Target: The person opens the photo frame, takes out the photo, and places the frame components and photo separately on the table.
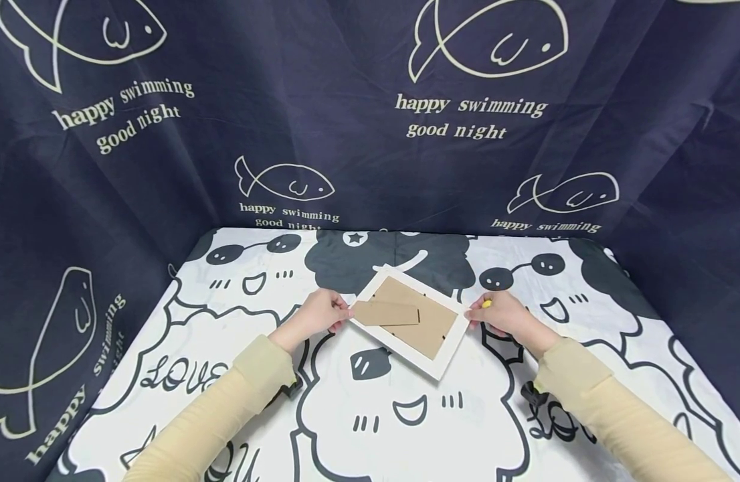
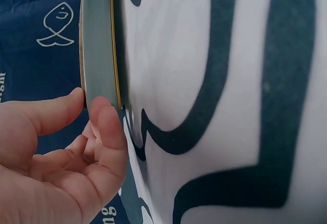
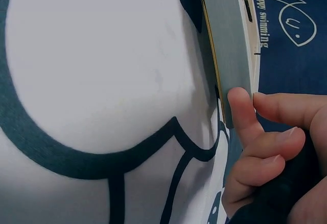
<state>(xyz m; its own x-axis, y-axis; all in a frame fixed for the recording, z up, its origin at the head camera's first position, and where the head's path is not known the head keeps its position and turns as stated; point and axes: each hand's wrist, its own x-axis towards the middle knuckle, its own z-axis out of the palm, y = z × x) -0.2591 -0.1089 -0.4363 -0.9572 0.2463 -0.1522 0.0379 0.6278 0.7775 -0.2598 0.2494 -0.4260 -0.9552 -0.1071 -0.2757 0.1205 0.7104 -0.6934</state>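
The frame (image 1: 429, 325) lies back-up over the cloth (image 1: 466, 435), between the hands, its long axis running from far left to near right. The left hand (image 1: 322, 311) pinches its left corner; the right hand (image 1: 499, 313) pinches its right corner. Neither is clearly nearer. The stand (image 1: 388, 313) points toward the left fingers.
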